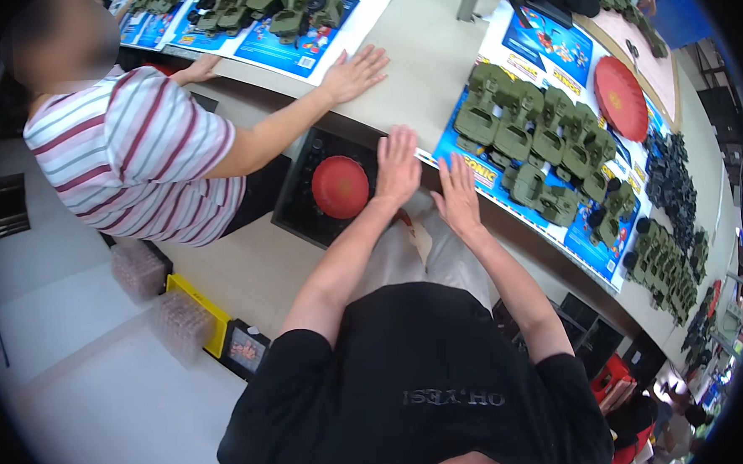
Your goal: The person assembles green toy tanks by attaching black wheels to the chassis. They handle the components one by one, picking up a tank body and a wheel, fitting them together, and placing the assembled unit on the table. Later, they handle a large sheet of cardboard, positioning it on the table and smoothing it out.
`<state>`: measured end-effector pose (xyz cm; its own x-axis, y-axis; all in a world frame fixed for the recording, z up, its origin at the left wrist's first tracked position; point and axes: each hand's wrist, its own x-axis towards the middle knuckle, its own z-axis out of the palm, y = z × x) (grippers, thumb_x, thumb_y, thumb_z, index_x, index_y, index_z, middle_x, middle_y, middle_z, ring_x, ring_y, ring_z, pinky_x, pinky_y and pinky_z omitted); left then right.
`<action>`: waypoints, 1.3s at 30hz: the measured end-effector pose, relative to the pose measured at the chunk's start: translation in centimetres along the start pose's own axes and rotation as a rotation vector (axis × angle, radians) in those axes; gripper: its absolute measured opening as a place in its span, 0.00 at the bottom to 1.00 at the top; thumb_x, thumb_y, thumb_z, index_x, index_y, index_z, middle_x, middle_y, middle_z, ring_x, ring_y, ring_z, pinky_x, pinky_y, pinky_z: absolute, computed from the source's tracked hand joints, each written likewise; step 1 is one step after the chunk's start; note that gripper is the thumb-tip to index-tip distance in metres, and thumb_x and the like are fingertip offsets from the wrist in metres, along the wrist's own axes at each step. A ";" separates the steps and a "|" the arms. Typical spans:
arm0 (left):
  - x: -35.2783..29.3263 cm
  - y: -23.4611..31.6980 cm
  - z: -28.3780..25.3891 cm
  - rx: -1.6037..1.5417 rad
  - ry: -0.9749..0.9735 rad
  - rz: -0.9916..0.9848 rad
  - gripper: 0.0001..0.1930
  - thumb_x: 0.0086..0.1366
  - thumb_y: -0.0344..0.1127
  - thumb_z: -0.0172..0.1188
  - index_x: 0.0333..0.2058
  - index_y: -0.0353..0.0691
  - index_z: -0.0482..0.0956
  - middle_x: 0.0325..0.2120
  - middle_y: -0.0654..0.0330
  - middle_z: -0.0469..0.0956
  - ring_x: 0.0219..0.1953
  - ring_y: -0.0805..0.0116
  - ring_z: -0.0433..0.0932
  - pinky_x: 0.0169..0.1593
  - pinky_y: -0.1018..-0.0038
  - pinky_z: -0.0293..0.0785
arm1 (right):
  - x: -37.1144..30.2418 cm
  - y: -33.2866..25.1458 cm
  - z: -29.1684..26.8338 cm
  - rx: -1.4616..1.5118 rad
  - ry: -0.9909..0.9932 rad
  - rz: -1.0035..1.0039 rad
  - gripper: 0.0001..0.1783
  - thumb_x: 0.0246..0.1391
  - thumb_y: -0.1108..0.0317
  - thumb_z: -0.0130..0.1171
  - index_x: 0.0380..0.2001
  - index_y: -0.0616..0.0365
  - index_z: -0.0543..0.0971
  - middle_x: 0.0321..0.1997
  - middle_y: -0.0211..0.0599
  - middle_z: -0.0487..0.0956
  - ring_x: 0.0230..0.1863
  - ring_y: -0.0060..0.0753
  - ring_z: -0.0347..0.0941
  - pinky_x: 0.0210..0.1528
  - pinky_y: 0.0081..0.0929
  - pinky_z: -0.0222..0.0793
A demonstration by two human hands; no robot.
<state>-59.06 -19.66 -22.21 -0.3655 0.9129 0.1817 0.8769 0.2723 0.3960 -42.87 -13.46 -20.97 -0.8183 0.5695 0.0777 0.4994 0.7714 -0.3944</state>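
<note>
At the table's (418,78) near edge, my left hand (398,167) lies with its fingers stretched out, holding nothing. My right hand (459,195) is beside it, fingers also extended, at the edge of a blue and white printed sheet (504,190). Several olive-green plastic toy vehicle bodies (513,122) stand in rows on that sheet, just right of my right hand. Some have dark wheel-like parts. Both hands are apart from these pieces.
A red round dish (620,100) lies behind the green pieces, near a heap of dark parts (671,178). More green pieces (663,271) are at right. A person in a striped shirt (140,152) stands left, one hand on the table. Below, a black crate (290,204) holds a red bowl (340,187).
</note>
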 end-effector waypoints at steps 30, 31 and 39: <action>5.6 -8.9 -5.3 0.297 -0.458 0.194 0.52 0.46 0.62 0.61 0.64 0.44 0.46 0.64 0.46 0.43 0.67 0.51 0.38 0.65 0.54 0.39 | 9.1 -0.1 1.3 -0.261 -0.213 -0.138 0.48 0.43 0.46 0.60 0.62 0.57 0.54 0.68 0.45 0.49 0.70 0.43 0.41 0.69 0.39 0.36; 5.9 -8.4 -5.6 0.350 -0.487 0.161 0.52 0.46 0.62 0.61 0.64 0.44 0.46 0.64 0.47 0.42 0.67 0.51 0.37 0.65 0.54 0.39 | 9.7 -0.6 0.8 -0.211 -0.260 -0.081 0.48 0.43 0.46 0.60 0.62 0.57 0.54 0.67 0.45 0.49 0.70 0.44 0.40 0.69 0.40 0.36; 7.1 -11.4 -4.9 0.449 -0.334 0.202 0.45 0.51 0.47 0.64 0.64 0.55 0.47 0.64 0.53 0.46 0.67 0.58 0.42 0.66 0.51 0.36 | 11.2 -1.6 2.2 -0.196 -0.107 -0.086 0.39 0.52 0.45 0.51 0.63 0.51 0.56 0.67 0.47 0.51 0.69 0.53 0.38 0.68 0.46 0.34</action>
<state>-73.18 -17.75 -21.04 -0.1240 0.9864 -0.1078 0.9916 0.1193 -0.0497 -53.45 -8.93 -21.52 -0.8806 0.4738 0.0019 0.4635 0.8623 -0.2042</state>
